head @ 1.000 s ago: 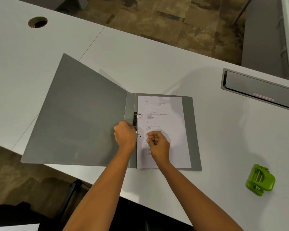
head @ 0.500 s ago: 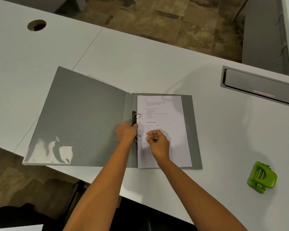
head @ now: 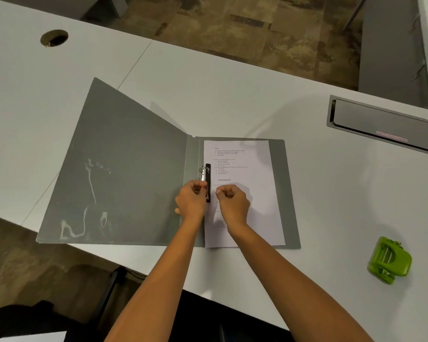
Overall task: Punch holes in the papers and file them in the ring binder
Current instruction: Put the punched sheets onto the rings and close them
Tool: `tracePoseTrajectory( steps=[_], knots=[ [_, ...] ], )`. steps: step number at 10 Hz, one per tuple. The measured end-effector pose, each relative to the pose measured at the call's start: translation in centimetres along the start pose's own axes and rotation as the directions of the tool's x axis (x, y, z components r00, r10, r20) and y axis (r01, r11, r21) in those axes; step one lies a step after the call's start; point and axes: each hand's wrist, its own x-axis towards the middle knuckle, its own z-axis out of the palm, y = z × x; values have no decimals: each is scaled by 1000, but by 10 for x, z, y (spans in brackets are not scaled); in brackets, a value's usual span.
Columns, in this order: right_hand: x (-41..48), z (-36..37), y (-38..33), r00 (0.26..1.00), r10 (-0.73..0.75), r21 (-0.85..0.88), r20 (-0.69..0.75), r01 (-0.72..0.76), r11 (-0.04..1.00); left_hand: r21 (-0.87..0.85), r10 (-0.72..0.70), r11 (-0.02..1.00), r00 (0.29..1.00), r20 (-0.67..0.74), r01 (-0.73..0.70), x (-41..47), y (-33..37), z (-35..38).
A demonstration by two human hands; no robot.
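A grey ring binder (head: 124, 174) lies open on the white desk, its left cover tilted up a little. Printed papers (head: 247, 169) lie on its right half, beside the black ring mechanism (head: 207, 172) with metal rings. My left hand (head: 192, 201) pinches the lower ring from the left. My right hand (head: 232, 203) rests on the papers with fingers curled at the same ring; whether it grips the ring or the paper edge I cannot tell. A green hole punch (head: 389, 260) sits alone at the right, away from both hands.
A grey cable tray lid (head: 386, 127) is set into the desk at the far right. A round cable hole (head: 54, 38) is at the far left. The desk's near edge runs just below the binder, with floor beyond it.
The binder's left cover first dropped flatter and now stands raised again. Both hands stayed at the lower ring, the left one shifting slightly.
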Motion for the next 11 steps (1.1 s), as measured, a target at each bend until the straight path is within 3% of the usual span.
tracePoseTrajectory(
  steps=[1, 2, 3, 4, 6, 7, 8, 9, 10, 11],
  knots=[
    [1, 4, -6, 987, -160, -115, 3, 159, 981, -13, 29, 999, 999, -15, -30, 3, -8, -4],
    [7, 9, -12, 953, -287, -212, 101, 302, 929, -11, 53, 999, 999, -10, -53, 3, -11, -7],
    [15, 14, -17, 928, -303, -247, 215, 352, 903, -9, 63, 998, 998, 4, -63, 3, -12, -8],
    [22, 16, -13, 915, -332, -303, 230, 392, 869, 8, 73, 997, 997, 11, -73, 4, -14, -8],
    [28, 14, -5, 956, -257, -230, 139, 284, 931, 25, 74, 997, 996, 52, -75, 6, -15, -9],
    [29, 9, -2, 896, -355, -390, 268, 438, 810, 25, 75, 997, 996, 56, -77, 7, -15, -9],
    [28, 9, -2, 910, -318, -298, 266, 392, 871, 25, 74, 997, 996, 53, -75, 6, -15, -9],
    [21, 2, -6, 941, -284, -195, 185, 319, 927, 23, 82, 996, 995, 53, -84, 5, -16, -8],
    [10, -16, -4, 961, -277, -176, 11, 274, 946, 29, 83, 996, 996, 40, -84, 3, -18, -7],
    [-3, -43, 7, 951, -220, -286, -219, 153, 946, 10, 88, 996, 996, 20, -88, -1, -22, -6]
  ],
)
